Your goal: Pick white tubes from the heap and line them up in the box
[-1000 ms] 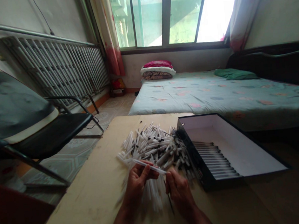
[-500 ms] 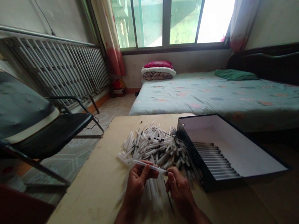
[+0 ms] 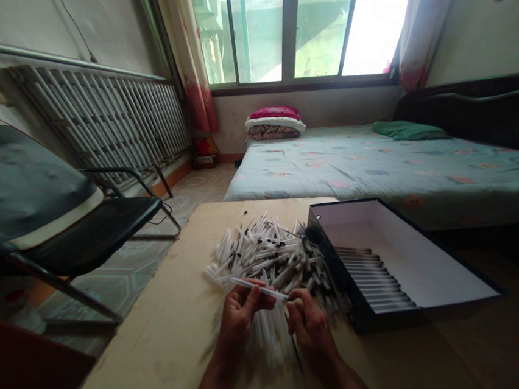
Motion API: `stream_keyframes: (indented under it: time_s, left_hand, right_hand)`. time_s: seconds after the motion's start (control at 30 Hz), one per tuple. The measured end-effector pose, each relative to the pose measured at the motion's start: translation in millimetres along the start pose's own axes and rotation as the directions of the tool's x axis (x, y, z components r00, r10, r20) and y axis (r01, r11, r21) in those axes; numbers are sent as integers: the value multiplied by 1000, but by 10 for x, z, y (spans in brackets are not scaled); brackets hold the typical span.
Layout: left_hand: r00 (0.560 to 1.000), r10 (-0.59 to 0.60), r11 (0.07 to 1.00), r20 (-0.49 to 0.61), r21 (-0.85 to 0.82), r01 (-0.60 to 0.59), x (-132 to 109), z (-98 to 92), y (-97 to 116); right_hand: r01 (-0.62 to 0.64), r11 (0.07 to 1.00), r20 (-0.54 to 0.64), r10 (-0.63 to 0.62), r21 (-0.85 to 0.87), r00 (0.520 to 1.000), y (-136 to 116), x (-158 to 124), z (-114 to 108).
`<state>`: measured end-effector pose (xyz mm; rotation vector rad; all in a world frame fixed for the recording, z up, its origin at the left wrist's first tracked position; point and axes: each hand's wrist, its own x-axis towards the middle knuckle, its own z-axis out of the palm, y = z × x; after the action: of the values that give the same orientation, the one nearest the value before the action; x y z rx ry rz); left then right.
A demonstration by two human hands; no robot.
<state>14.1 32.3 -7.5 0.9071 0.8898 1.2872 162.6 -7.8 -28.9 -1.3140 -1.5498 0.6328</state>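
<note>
My left hand [image 3: 239,311] grips a white, see-through pen [image 3: 262,289] between thumb and fingers, the pen slanting down to the right. At its lower right end my right hand [image 3: 309,319] is closed, thumb and fingers pinched around the tip; the fingers hide what is there. A thin dark stick [image 3: 297,353] like a pen refill runs below the right fingers; I cannot tell whether they hold it. Just beyond both hands lies a heap of white pen parts [image 3: 259,243] with black pieces mixed in. More clear tubes [image 3: 268,337] lie between my forearms, blurred.
On the right of the table [image 3: 148,327] stands an open dark box [image 3: 434,251] with a row of assembled-looking pens [image 3: 378,281] along its left side. Behind the table is a bed [image 3: 352,161]. A black folding chair [image 3: 93,229] stands at the left.
My right fingers have shifted slightly at the pen's end, and the dark tip seen there before is now covered. The left hand and the heap look the same.
</note>
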Motion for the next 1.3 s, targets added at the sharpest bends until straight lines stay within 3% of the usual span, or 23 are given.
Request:
stream_keyframes:
  time_s: [0.23,0.47,0.77,0.87,1.0,1.1,1.2,1.3]
  left_hand:
    - [999,10,1000,47,12,-10,1,-9,-14]
    - [1000,10,1000,28,3,-10,-3,-13,-15]
    - [997,15,1000,78,25,-17,-2,-27,-30]
    - [999,30,1000,44,8,-30,-2,-23,-35]
    - [992,69,996,-107,-40,-73,4,-29,12]
    - [974,88,990,-210,-93,-109,14,-50,50]
    - [960,90,985,-263,-120,-126,23,-63,61]
    - [950,118,986,-290,-77,-146,29,-64,57]
  right_hand:
    - [-80,996,39,79,28,996,-16,-16,-6]
    - [-50,998,-64,53,50,997,20,-20,85]
    - [-113,988,98,103,102,990,1,-44,-2]
    - [-116,991,18,115,67,993,20,-31,-13]
    - [-154,988,-249,147,-11,957,145,31,-51]
    - [-100,988,-366,52,-114,929,255,85,-108]
    - [9,965,-366,-107,-260,924,328,117,-151]
    - [35,907,-304,-176,-419,936,356,123,-169]
